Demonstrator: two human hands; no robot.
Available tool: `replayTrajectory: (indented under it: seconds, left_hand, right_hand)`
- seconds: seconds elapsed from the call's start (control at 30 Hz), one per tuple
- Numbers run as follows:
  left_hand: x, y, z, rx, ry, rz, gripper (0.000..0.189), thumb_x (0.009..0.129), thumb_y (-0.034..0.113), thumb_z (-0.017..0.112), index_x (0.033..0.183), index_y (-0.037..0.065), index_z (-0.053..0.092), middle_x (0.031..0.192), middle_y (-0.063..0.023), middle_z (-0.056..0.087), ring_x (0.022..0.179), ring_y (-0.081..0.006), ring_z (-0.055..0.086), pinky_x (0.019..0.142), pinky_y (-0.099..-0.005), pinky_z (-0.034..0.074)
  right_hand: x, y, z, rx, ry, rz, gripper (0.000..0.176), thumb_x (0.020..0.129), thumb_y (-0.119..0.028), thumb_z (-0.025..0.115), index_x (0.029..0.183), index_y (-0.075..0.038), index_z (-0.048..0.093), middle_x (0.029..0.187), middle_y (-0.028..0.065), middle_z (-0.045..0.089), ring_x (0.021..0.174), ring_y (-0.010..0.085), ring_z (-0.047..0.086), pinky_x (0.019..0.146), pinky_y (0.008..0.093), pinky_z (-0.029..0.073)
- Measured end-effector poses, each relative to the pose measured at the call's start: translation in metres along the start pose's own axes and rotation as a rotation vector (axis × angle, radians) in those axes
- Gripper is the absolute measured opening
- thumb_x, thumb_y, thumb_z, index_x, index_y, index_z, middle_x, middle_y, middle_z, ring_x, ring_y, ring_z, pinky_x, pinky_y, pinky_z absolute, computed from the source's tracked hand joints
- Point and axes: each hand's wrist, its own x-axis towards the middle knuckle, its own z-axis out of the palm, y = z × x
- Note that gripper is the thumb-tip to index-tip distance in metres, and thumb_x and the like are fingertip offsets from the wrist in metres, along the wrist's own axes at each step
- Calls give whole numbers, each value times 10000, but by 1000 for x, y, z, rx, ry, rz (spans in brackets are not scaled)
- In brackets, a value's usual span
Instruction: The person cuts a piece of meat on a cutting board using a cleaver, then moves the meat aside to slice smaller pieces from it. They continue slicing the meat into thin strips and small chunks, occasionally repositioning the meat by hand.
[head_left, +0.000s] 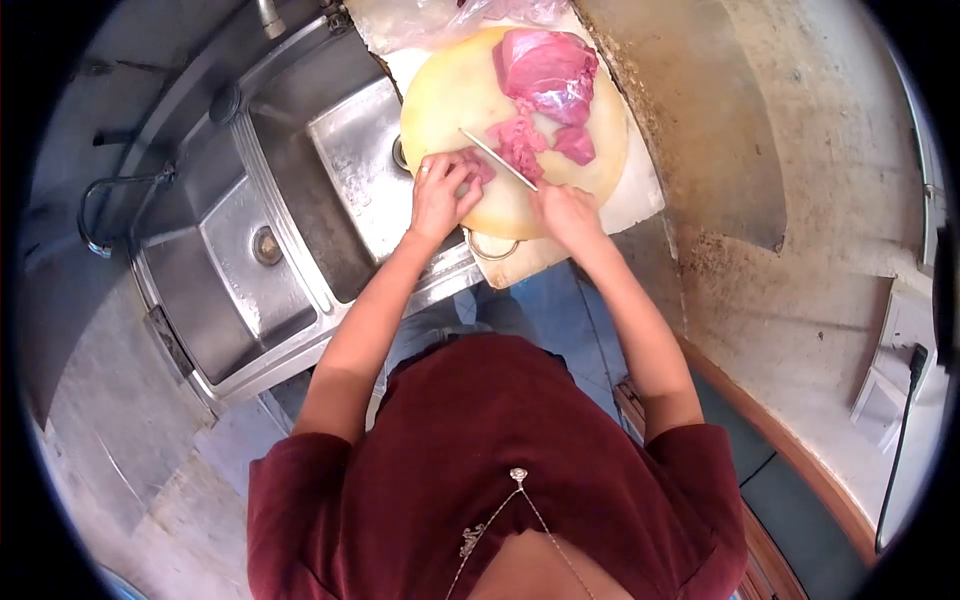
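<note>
My left hand (438,196) rests on the round cutting board (440,95), its curled fingers pressed on a small piece of raw meat (482,168). In my right hand (566,212) is a knife (497,157), gripped by the handle, its thin blade pointing up and left across the board. The blade lies just right of the held piece. Cut bits of pink meat (520,143) are heaped beyond the blade. A separate chunk of meat (575,145) sits to their right, and a large block of meat (546,75) lies at the board's far side.
Left of the board is a steel double sink (285,190) with a curved faucet (95,215). A clear plastic bag (430,22) lies behind the board. Close on the right stands a stained wall (700,130). A metal ring handle (492,247) hangs at the board's near edge.
</note>
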Motion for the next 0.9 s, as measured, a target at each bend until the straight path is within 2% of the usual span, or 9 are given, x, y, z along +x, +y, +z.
replayTrajectory:
  seconds: [0.07, 0.27, 0.43, 0.5, 0.6, 0.67, 0.73, 0.83, 0.9]
  left_hand:
    - [-4, 2, -1, 0, -12, 7, 152, 684, 120, 694, 832, 96, 669, 878, -47, 564, 874, -265, 524, 774, -373, 465]
    - [-2, 0, 1, 64, -52, 21, 153, 681, 144, 698, 817, 80, 666, 868, -70, 551, 891, -276, 519, 786, -374, 462]
    - [0, -4, 6, 39, -41, -7, 187, 670, 153, 707, 830, 65, 666, 890, -84, 550, 896, -293, 514, 794, -376, 458]
    - [1, -4, 1, 45, -66, 6, 197, 665, 132, 709, 844, 62, 665, 896, -75, 551, 894, -288, 513, 791, -373, 456]
    - [1, 0, -2, 3, -90, 7, 198, 662, 110, 706, 854, 73, 669, 888, -60, 554, 887, -274, 514, 795, -366, 456]
    - [-2, -2, 1, -10, -67, -19, 210, 664, 113, 706, 870, 85, 672, 909, -69, 558, 886, -280, 520, 801, -371, 456]
    - [-4, 2, 0, -16, -30, -40, 162, 673, 98, 691, 834, 93, 673, 872, -53, 558, 868, -262, 525, 792, -360, 459]
    - [-4, 2, -2, -25, 9, 12, 149, 674, 98, 692, 821, 95, 672, 865, -55, 560, 867, -259, 532, 782, -357, 466]
    - [-3, 3, -2, -32, 14, 4, 152, 671, 98, 694, 821, 93, 672, 869, -57, 564, 868, -259, 535, 780, -356, 469]
  right_hand:
    - [-11, 2, -10, 37, 58, -17, 184, 855, -195, 505, 897, -56, 618, 706, 194, 645, 699, 363, 648, 671, 461, 510]
    - [-40, -9, -9, -18, -7, -13, 160, 839, -163, 521, 855, -22, 594, 642, 203, 626, 655, 353, 653, 628, 462, 513]
    - [20, -37, 2, 119, 109, -117, 185, 824, -143, 495, 885, -3, 599, 704, 225, 637, 686, 364, 658, 633, 457, 515]
    - [55, -52, -1, 75, 52, -209, 218, 832, -153, 471, 899, -2, 612, 753, 230, 645, 721, 370, 658, 657, 461, 512]
    - [53, -40, 3, 120, 29, -158, 220, 828, -161, 475, 894, -14, 626, 774, 226, 648, 754, 381, 651, 693, 475, 506]
    - [23, -22, 8, 141, 70, -25, 213, 841, -178, 484, 869, -32, 637, 770, 222, 647, 755, 388, 644, 716, 489, 497]
    - [-12, -1, 0, 78, -5, -19, 217, 865, -207, 500, 879, -36, 633, 731, 214, 640, 730, 388, 639, 698, 487, 499]
    - [-25, -1, -25, 83, -76, 43, 220, 819, -177, 496, 876, -17, 636, 773, 212, 659, 764, 360, 661, 706, 459, 512]
    - [-28, -7, -24, 36, -37, -10, 201, 850, -184, 496, 881, -31, 623, 713, 204, 646, 716, 355, 658, 673, 462, 515]
